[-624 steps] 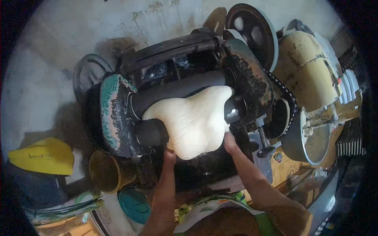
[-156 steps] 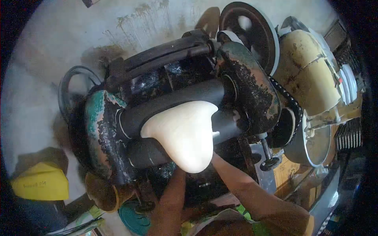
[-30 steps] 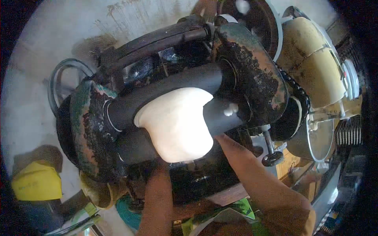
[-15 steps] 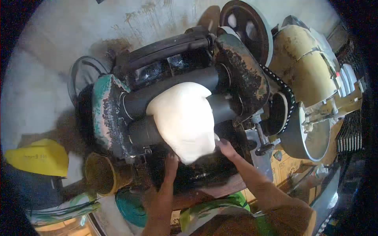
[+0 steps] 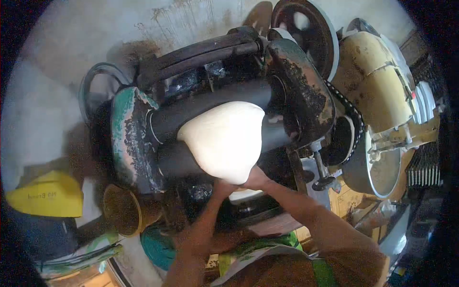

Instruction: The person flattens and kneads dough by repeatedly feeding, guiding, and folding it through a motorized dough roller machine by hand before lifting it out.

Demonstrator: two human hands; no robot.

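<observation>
A thick, pale lump of dough (image 5: 224, 138) lies across two dark rollers (image 5: 174, 159) of a dough sheeter (image 5: 126, 143) with worn green paint. My left hand (image 5: 224, 187) grips its lower end from the left. Close beside it, my right hand (image 5: 257, 178) holds the same end from the right. The fingers of both hands are partly hidden behind the dough. Below my hands, a further pale strip of dough (image 5: 245, 194) shows above the machine's front ledge.
To the right are a drive chain (image 5: 351, 107), a large wheel (image 5: 306, 36) and a screw handle (image 5: 322, 172). Beyond them stands a cream-coloured mixer (image 5: 377, 76) with a metal bowl (image 5: 377, 177). On the left are a yellow bag (image 5: 45, 193) and a brown bucket (image 5: 122, 210).
My hands have come closer together and gathered the lower end of the dough between them. The dough's lower edge is higher and narrower, and a strip now shows beneath my hands.
</observation>
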